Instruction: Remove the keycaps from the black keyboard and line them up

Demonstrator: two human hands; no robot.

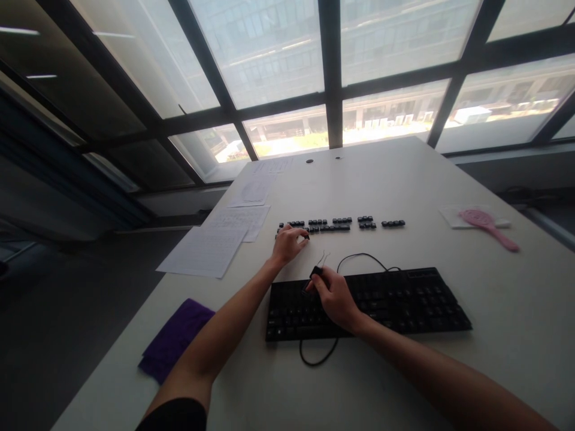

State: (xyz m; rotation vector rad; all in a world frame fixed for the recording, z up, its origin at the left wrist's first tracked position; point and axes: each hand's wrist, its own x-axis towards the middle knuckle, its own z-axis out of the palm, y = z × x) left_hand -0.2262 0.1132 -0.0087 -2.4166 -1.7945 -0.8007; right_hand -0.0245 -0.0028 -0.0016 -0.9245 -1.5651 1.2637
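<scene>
A black keyboard lies on the white table in front of me. Above its left half, my right hand grips a keycap puller with a dark handle, its two thin wire loops pointing away from me. My left hand is beyond the keyboard's upper left edge, thumb and forefinger pinched on a small black keycap. That hand is at the left end of the loose keycaps, which are laid out in two rows of groups, and hides some of them. Another small group of keycaps sits at the right end.
Printed paper sheets lie along the table's left edge. Nearer to me is a folded purple cloth. A pink hairbrush rests partly on a white packet at the right. The keyboard's cable loops out in front and behind.
</scene>
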